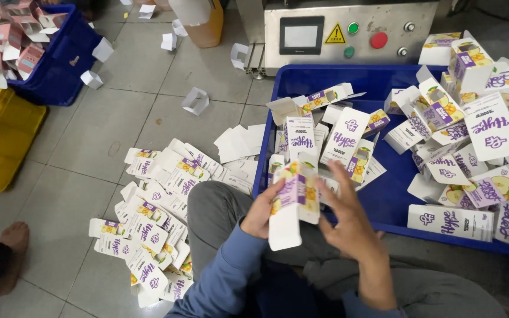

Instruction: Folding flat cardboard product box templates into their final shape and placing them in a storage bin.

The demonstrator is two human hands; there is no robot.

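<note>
Hands at centre frame, both on one carton. Left hand [261, 209] grips a white folding carton [293, 203] with purple and yellow fruit print, fingers wrapped round its left side, thumb on the front. Carton is upright, slightly tilted, open white flap hanging at the bottom end. Right hand [349, 221] is spread open, fingers splayed, palm towards the carton's right side; fingertips look to be touching or just beside the carton edge, cannot tell if it has any real hold. Carton sits over the person's lap, above the grey trousers [213, 206], just in front of the near rim of the blue tray [384, 200].

Blue tray holds a loose heap of the same cartons [478, 129], some erected, some lying flat, densest at the right. Pile of flat carton blanks [160, 218] lies on the tiled floor [89, 135] to the left of the knee. Stray white carton pieces are scattered further up the floor. Blue crate [60, 65] at top left holds pink cartons [7, 41], yellow crate [1, 141] just below it. Steel machine [349, 29] behind the tray has a small screen, a red button and green buttons. Another person's bare foot [13, 238] is at the lower left edge
</note>
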